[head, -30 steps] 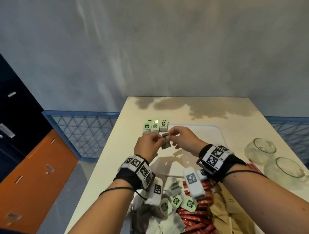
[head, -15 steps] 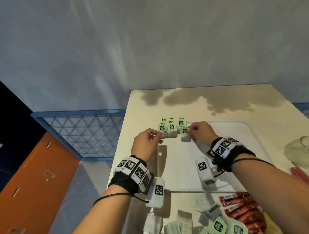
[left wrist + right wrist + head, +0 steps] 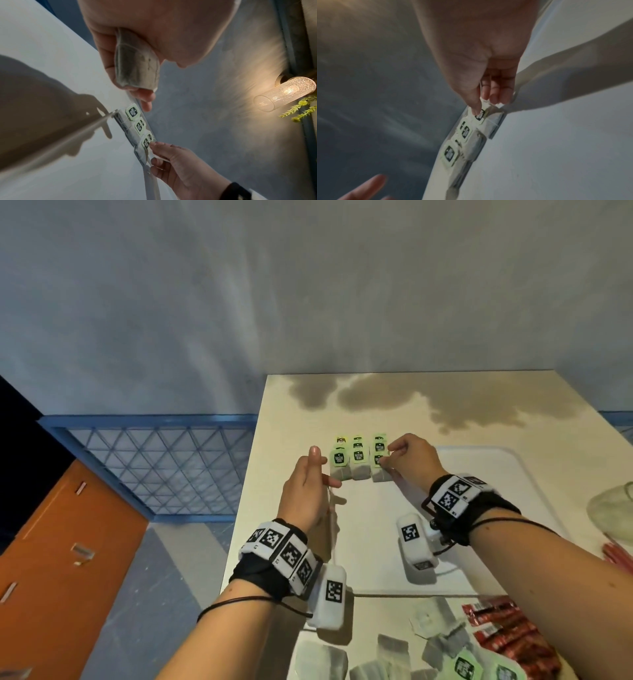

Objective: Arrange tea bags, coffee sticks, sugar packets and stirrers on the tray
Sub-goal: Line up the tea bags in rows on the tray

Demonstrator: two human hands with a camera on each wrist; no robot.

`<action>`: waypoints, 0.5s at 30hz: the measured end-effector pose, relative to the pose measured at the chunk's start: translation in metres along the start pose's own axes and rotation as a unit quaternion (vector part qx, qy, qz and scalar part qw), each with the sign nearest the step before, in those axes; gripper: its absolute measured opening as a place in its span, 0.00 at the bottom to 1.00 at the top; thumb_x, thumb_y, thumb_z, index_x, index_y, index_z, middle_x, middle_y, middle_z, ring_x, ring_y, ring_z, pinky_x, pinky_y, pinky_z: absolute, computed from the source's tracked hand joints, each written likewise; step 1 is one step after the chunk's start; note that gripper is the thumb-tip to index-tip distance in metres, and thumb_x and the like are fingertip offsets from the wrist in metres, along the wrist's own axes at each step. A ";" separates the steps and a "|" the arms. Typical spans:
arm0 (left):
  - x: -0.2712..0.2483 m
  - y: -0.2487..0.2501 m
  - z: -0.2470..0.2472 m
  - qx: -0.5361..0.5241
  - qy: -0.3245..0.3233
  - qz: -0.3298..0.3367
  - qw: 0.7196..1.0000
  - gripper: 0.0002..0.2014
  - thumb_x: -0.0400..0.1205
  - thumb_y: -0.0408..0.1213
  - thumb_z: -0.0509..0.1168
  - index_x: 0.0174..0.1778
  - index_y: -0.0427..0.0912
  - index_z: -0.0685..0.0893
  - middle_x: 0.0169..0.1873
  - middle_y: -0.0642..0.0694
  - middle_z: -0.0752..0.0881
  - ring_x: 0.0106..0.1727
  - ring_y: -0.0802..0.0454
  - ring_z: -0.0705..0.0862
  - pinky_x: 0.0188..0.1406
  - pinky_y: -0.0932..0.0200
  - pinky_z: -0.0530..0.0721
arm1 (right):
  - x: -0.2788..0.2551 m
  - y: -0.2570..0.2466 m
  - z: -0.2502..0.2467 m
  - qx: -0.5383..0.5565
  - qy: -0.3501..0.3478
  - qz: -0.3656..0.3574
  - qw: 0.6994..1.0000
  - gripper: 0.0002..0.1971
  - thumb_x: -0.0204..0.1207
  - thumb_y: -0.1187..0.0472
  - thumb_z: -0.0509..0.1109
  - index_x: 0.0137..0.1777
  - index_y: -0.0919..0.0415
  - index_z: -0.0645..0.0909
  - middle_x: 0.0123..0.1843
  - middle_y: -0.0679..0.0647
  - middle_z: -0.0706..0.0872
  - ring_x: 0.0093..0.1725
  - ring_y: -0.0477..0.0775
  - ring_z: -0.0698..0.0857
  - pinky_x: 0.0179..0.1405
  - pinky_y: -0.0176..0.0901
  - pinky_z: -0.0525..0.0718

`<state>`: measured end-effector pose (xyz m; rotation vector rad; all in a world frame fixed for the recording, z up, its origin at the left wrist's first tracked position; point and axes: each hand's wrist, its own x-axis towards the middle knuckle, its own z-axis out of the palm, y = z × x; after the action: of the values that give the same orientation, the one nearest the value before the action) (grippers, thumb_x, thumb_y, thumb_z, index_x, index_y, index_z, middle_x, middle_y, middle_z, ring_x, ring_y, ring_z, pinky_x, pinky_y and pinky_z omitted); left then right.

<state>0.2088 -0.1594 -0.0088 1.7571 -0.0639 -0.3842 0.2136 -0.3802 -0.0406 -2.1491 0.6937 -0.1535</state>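
Note:
A white tray (image 3: 479, 542) lies on the table. Several tea bags (image 3: 358, 460) with green tags sit in neat rows at its far left corner. My right hand (image 3: 385, 456) pinches the green tag (image 3: 480, 115) of the rightmost front tea bag, which rests on the tray. My left hand (image 3: 322, 470) hovers just left of the rows with its forefinger raised. It holds another tea bag (image 3: 135, 65) against the palm, and a string hangs below it. In the left wrist view the rows (image 3: 133, 112) show with the right hand (image 3: 171, 155) beside them.
Loose tea bags (image 3: 394, 655) and red coffee sticks (image 3: 503, 631) lie heaped at the near table edge. A glass jar (image 3: 613, 511) stands at the right, with red sticks (image 3: 616, 553) beneath it. The table's left edge drops to a blue mesh fence (image 3: 154, 460).
Both hands moved forward from above the pile to the tray's far left corner. The right hand brought a tea bag down into the front row; the left hand drew slightly aside.

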 end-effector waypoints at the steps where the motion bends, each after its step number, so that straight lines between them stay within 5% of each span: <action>1: -0.002 0.001 0.001 0.000 -0.005 0.002 1.000 0.24 0.88 0.60 0.43 0.64 0.49 0.76 0.46 0.44 0.90 0.18 0.62 0.81 0.16 0.66 0.73 | -0.003 -0.001 -0.001 -0.010 0.002 -0.002 1.000 0.14 0.68 0.62 0.82 0.50 0.57 0.83 0.46 0.52 0.85 0.48 0.53 0.84 0.50 0.43 0.82; 5: -0.006 0.005 0.007 0.001 -0.020 0.011 1.000 0.25 0.86 0.64 0.41 0.68 0.53 0.71 0.48 0.47 0.89 0.27 0.56 0.81 0.18 0.64 0.75 | -0.034 -0.020 -0.008 0.057 -0.042 -0.063 0.995 0.11 0.70 0.64 0.81 0.50 0.59 0.86 0.47 0.53 0.87 0.42 0.51 0.86 0.43 0.39 0.83; 9: -0.012 0.008 0.017 0.015 -0.025 0.027 0.999 0.40 0.74 0.79 0.39 0.74 0.57 0.67 0.52 0.49 0.88 0.47 0.44 0.86 0.49 0.39 0.87 | -0.067 -0.042 -0.011 0.129 -0.157 -0.115 0.972 0.05 0.74 0.60 0.78 0.46 0.61 0.89 0.37 0.54 0.88 0.34 0.48 0.82 0.38 0.40 0.82; 10: -0.015 0.009 0.020 0.023 -0.028 0.028 0.999 0.43 0.71 0.81 0.38 0.75 0.59 0.66 0.53 0.48 0.87 0.50 0.40 0.87 0.51 0.39 0.87 | -0.073 -0.045 -0.013 0.115 -0.186 -0.128 0.967 0.05 0.75 0.59 0.78 0.46 0.61 0.90 0.37 0.55 0.89 0.33 0.46 0.81 0.37 0.38 0.81; 13: -0.023 0.015 0.025 0.035 -0.033 0.036 0.998 0.33 0.80 0.71 0.39 0.75 0.58 0.64 0.44 0.45 0.86 0.31 0.43 0.84 0.24 0.57 0.79 | -0.085 -0.048 -0.015 0.067 -0.220 -0.153 0.961 0.05 0.75 0.59 0.77 0.44 0.60 0.90 0.44 0.59 0.91 0.34 0.44 0.82 0.40 0.40 0.82; 15: -0.028 0.018 0.028 0.040 -0.031 0.038 0.998 0.28 0.83 0.68 0.40 0.73 0.59 0.64 0.40 0.44 0.86 0.24 0.47 0.80 0.18 0.62 0.72 | -0.090 -0.048 -0.020 0.060 -0.234 -0.157 0.958 0.06 0.75 0.62 0.75 0.42 0.65 0.89 0.40 0.55 0.91 0.33 0.41 0.82 0.40 0.39 0.82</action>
<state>0.1778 -0.1824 0.0094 1.8152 -0.1909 -0.3854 0.1515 -0.3228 0.0202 -2.0553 0.0671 0.1420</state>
